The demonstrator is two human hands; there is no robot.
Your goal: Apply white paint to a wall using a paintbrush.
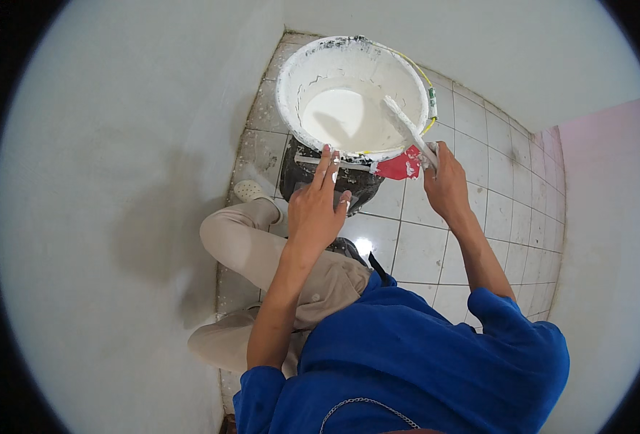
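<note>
A large white bucket (283, 95) stands before me, its inner wall streaked and white paint (347, 108) pooled at the bottom. My right hand (445, 182) grips a paint-coated stick (406, 119), whose far end reaches over the rim into the bucket's mouth. At the near rim, the first two fingers of my left hand (317, 209) are stretched out, apparently touching the edge. White paint marks those fingertips. That hand holds nothing. Below the rim, a red, paint-spattered flat piece (398, 164) sits beside a pale rod (333, 163); whether they are joined I cannot tell.
A black container (292, 179) shows under the bucket's near side. The bucket's yellow wire handle (406, 57) carries a green-and-white grip (433, 103). White floor tiles (420, 244) spread to the right. A pale wall (108, 163) runs close on the left, near my bent legs.
</note>
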